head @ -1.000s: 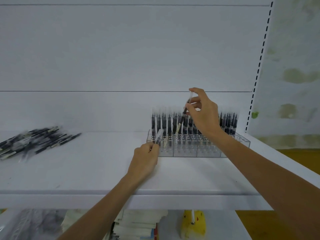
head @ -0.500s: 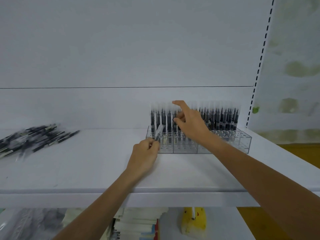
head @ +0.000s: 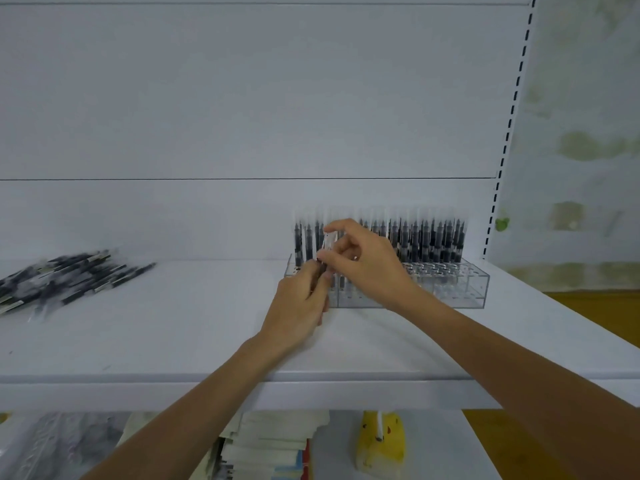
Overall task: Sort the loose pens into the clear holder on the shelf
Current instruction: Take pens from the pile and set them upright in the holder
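A clear holder (head: 460, 289) stands on the white shelf (head: 173, 334), its back rows filled with several upright black pens (head: 429, 237) in clear sleeves. Both hands meet at the holder's left front corner. My left hand (head: 299, 306) grips the lower end of one wrapped pen (head: 328, 244), which tilts up and to the right. My right hand (head: 367, 263) pinches the same pen near its upper end. A pile of loose wrapped pens (head: 65, 275) lies at the shelf's left.
The holder's front right cells (head: 446, 271) stand without pens. Below the shelf lie stacked paper packs (head: 270, 448) and a yellow item (head: 381, 441). A slotted upright (head: 509, 129) bounds the shelf at the right.
My right hand left the pen it set in the back rows and came down left to the pen in my left hand. My left hand rose slightly toward the holder.
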Available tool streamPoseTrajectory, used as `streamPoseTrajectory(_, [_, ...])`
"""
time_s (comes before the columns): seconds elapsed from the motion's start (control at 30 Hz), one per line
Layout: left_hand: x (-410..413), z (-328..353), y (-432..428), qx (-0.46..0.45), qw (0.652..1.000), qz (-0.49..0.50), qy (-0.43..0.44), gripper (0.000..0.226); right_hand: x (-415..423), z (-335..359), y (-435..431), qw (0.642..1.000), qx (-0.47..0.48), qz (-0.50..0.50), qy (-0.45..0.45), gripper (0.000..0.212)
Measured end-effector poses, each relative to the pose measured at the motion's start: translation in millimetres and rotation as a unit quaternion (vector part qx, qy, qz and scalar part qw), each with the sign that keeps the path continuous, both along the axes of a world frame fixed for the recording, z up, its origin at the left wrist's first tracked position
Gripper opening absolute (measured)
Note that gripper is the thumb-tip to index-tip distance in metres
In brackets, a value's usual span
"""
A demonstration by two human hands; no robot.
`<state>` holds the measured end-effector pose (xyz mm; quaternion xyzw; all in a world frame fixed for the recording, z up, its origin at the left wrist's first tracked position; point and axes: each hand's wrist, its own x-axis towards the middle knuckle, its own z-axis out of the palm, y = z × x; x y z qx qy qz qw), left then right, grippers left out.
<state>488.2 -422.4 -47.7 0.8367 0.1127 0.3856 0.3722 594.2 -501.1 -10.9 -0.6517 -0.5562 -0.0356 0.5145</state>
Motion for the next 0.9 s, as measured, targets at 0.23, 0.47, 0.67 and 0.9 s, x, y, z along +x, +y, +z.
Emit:
streamPoseTrajectory(0.23, [5.9, -13.0, 3.7, 0.189, 0.973, 0.010, 0.135, 0.019, 19.7, 21.2, -10.0, 0.992, 0.097, -0.056, 0.049, 0.045])
streamPoseTrajectory(0.47, [8.8, -20.9, 6.4, 0.266, 0.927, -0.013, 0.265, 0.026, 48.7, 27.7, -0.4, 0.972, 0.178, -0.136, -0.070, 0.040])
streamPoseTrajectory(0.67, [9.4, -20.8, 7.2, 0.256, 0.932, -0.012, 0.256, 0.026, 55.1, 19.2, 11.3, 0.965, 0.194, -0.126, -0.124, 0.039])
streamPoseTrajectory(0.9, [9.7, -20.5, 7.1, 0.248, 0.937, -0.012, 0.244, 0.026, 61.6, 14.9, 13.6, 0.975, 0.093, -0.133, -0.149, 0.039])
